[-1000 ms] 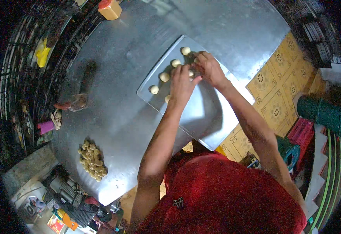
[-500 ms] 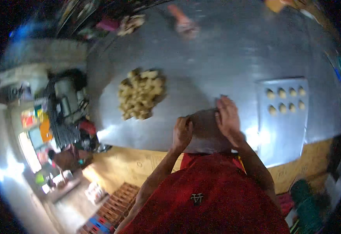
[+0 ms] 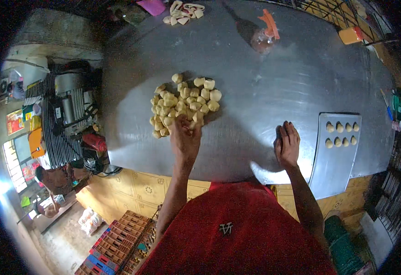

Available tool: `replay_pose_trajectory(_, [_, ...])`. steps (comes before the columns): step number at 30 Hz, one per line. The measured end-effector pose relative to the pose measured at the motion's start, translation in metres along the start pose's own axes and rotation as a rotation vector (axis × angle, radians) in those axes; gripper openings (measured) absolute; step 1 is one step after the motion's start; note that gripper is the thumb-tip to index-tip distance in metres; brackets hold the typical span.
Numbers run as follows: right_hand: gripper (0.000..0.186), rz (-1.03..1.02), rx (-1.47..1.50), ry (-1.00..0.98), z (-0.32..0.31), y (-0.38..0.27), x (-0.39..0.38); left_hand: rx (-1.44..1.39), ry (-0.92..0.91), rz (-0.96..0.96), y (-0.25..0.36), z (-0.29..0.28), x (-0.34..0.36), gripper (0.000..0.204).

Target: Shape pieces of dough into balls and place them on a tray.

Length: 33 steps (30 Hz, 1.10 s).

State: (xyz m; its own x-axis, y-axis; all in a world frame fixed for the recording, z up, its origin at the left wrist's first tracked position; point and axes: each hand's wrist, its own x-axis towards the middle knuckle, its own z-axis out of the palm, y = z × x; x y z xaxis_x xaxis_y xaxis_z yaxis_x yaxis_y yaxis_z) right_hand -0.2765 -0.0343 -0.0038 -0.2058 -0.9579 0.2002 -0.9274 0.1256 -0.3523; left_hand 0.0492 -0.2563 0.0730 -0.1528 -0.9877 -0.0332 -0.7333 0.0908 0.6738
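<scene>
My left hand (image 3: 184, 135) reaches into the near edge of a loose pile of pale dough pieces (image 3: 186, 93), its fingers curled on a piece there. My right hand (image 3: 287, 142) lies open on the steel table (image 3: 251, 96), fingers loosely bent and holding nothing. To its right a flat metal tray (image 3: 333, 169) carries two rows of round dough balls (image 3: 338, 142), several in all.
At the back are pale dough scraps (image 3: 184, 13), a pink object (image 3: 151, 6), an orange-handled item (image 3: 268, 27) and a yellow container (image 3: 350, 35). Stacked dark trays (image 3: 65, 151) stand left. Beyond them another person (image 3: 54, 181) shows at lower left, near plastic crates (image 3: 111, 243).
The view has swung from the tray toward the pile. Both hands have left the tray; my left hand has moved onto the pile, my right rests apart on the table.
</scene>
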Motion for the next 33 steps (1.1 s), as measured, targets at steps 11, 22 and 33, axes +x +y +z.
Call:
replay_pose_trajectory(11, [0.056, -0.064, 0.487, -0.356, 0.000, -0.088, -0.035, -0.157, -0.290, 0.451, -0.012, 0.074, -0.142, 0.040])
replay_pose_trajectory(22, [0.034, 0.030, -0.162, -0.300, -0.064, -0.002, -0.135, 0.566, -0.233, 0.435, -0.057, 0.043, -0.147, 0.050])
replay_pose_trajectory(33, [0.032, 0.006, 0.234, 0.133, -0.008, -0.006, -0.090, 0.273, -0.100, 0.408, -0.038, 0.082, -0.136, 0.043])
